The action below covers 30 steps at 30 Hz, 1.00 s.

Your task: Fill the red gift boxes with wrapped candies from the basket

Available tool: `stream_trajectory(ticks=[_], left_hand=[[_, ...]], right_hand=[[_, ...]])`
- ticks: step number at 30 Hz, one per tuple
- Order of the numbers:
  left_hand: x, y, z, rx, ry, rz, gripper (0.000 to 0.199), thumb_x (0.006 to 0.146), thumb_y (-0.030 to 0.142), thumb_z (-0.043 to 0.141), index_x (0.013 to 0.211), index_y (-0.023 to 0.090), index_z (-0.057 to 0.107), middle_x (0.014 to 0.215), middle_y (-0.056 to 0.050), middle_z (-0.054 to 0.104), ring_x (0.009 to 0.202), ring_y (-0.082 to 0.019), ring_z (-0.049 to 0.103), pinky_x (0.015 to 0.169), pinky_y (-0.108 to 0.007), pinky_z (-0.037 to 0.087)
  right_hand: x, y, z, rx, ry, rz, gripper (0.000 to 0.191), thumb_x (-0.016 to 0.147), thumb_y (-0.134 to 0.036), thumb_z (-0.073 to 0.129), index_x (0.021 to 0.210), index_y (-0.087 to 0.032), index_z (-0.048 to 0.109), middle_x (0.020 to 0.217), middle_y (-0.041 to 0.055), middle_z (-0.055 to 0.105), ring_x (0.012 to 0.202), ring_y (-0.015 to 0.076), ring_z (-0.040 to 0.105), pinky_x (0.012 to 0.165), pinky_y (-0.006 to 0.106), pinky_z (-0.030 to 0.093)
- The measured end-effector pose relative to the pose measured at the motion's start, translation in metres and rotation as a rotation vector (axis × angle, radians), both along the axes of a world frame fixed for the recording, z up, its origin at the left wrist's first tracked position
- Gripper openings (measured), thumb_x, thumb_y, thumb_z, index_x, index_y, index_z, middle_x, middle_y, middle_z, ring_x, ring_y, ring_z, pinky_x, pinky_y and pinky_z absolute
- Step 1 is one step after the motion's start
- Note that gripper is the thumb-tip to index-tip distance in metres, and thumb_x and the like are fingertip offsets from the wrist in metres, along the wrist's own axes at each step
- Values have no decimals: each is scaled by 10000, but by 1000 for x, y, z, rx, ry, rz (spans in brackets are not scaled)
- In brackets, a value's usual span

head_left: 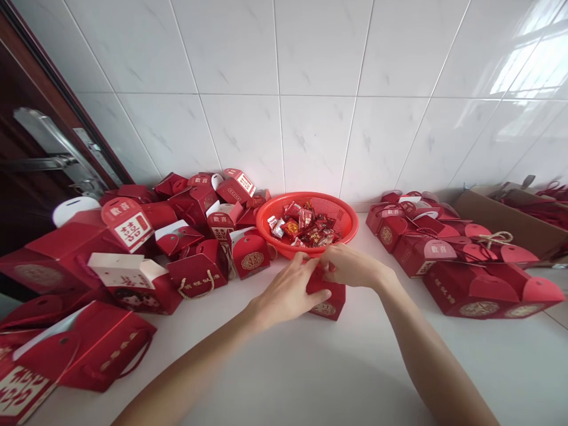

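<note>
A small red candy box (332,300) with a round gold emblem stands upright on the white tabletop in front of me. My left hand (288,290) grips its left side and top, thumb stretched across the front. Curled over the box's upper part, my right hand (350,265) has its fingers closed at the top flaps. What those fingertips pinch is partly hidden behind the hands. Just behind the box sits a red plastic basket (350,228), holding wrapped candies (306,225).
Many red gift boxes (197,269) crowd the left side, some with raised flaps. More red boxes (461,290) stand in rows at the right, beside a cardboard carton (488,216). A tiled wall (319,136) closes the back; a door handle (62,148) is at far left.
</note>
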State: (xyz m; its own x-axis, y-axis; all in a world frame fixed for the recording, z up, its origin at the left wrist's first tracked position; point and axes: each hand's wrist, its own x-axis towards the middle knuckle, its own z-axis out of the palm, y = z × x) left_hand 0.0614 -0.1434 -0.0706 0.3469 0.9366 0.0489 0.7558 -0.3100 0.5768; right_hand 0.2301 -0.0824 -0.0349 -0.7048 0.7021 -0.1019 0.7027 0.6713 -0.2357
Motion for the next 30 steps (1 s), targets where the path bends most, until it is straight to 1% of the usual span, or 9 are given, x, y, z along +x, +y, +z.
stream_trajectory(ticks=[3, 6, 10, 15, 17, 19, 23, 26, 30], left_hand=[[2, -1, -4, 5, -3, 11, 515, 858, 462, 625, 1334, 294, 523, 1293, -112, 502, 1114, -310, 600, 897, -432, 539], [2, 0, -5, -24, 17, 27, 551, 856, 506, 619, 1357, 310, 502, 1307, -116, 499, 1088, -320, 616, 865, -442, 548], [2, 2, -4, -35, 38, 21, 546, 857, 538, 604, 1340, 304, 510, 1290, -116, 509, 1058, -326, 633, 839, -447, 549], [1, 2, -2, -36, 23, 9, 560, 856, 536, 606, 1351, 301, 493, 1262, -105, 525, 1033, -312, 638, 835, -436, 541], [1, 2, 0, -46, 22, 9, 561, 841, 557, 620, 1330, 301, 516, 1253, -100, 533, 1055, -312, 626, 850, -429, 533], [0, 3, 2, -58, 28, -2, 602, 799, 588, 661, 1313, 300, 537, 1252, -99, 538, 1110, -325, 597, 882, -433, 518], [-2, 4, 5, -98, 18, -67, 757, 716, 600, 741, 1364, 291, 501, 1258, -103, 553, 1172, -346, 550, 925, -451, 497], [-2, 5, 6, -106, 23, -109, 794, 709, 582, 751, 1393, 291, 471, 1283, -97, 555, 1203, -352, 530, 951, -460, 485], [-4, 6, 4, -98, 36, -119, 844, 720, 589, 744, 1446, 304, 419, 1369, -92, 524, 1267, -357, 490, 994, -469, 463]], right_hand=[[-1, 0, -4, 45, -33, -21, 219, 696, -71, 540, 543, -196, 448, 547, -3, 454, 535, 136, 405, 499, 299, 207], [-2, 0, -7, 54, -59, -44, 186, 685, -59, 540, 564, -195, 502, 567, 8, 493, 546, 143, 443, 501, 293, 218], [-5, -1, -7, 63, -73, -61, 163, 664, -45, 538, 598, -193, 550, 592, 19, 544, 560, 149, 482, 502, 284, 227], [-6, -1, -4, 71, -59, -50, 108, 644, -89, 594, 608, -185, 559, 628, 19, 604, 528, 130, 468, 496, 277, 241], [-4, 0, -1, 71, -47, -42, 77, 645, -138, 636, 625, -184, 577, 633, 14, 610, 531, 128, 466, 501, 276, 251], [-1, 1, 2, 57, -29, -24, 88, 643, -164, 662, 622, -184, 579, 621, 2, 599, 537, 125, 461, 503, 274, 257], [5, 0, 9, -48, 78, 18, 118, 668, -128, 632, 590, -186, 565, 595, -31, 570, 529, 104, 426, 496, 262, 270], [9, -1, 13, -84, 158, 13, 101, 673, -105, 612, 613, -183, 591, 617, -32, 584, 550, 101, 437, 505, 252, 286], [14, 1, 13, -78, 137, -7, 71, 686, -114, 616, 681, -183, 632, 665, -11, 617, 585, 114, 482, 503, 247, 289]])
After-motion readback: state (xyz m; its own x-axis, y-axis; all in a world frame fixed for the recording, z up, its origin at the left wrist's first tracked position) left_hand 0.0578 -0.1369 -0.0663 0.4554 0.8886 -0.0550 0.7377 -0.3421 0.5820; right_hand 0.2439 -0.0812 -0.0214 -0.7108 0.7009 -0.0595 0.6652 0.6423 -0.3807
